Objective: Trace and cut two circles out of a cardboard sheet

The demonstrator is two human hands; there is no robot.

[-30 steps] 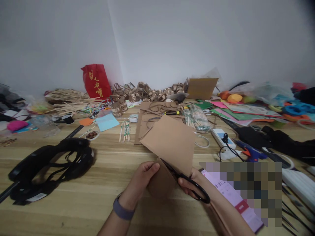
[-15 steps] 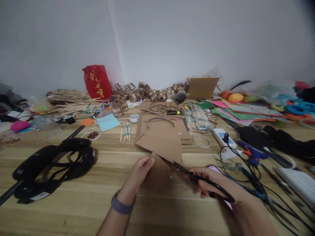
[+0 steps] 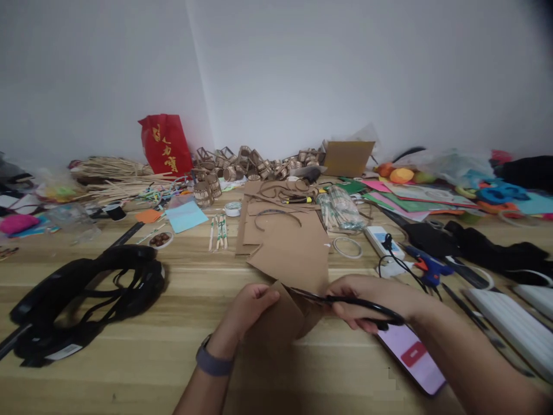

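Note:
My left hand, a band on its wrist, pinches the near part of a brown cardboard sheet between thumb and fingers. A long cut separates this near flap from the larger part beyond it. My right hand is closed round the black handles of a pair of scissors. Their blades point left and lie in the cut, nearly closed on the cardboard. Part of the lower blade is hidden by the flap. A lit phone lies under my right forearm.
Flat cardboard with a curved strip lies behind the sheet. To the left rests a black strapped headset. A blue glue gun, a white power strip and cables are at the right. Small woven baskets pile against the wall.
The scissor blades have come closer together, and the cut flap has turned down toward me. My right hand has shifted a little right, uncovering more of the phone. The view has shifted slightly.

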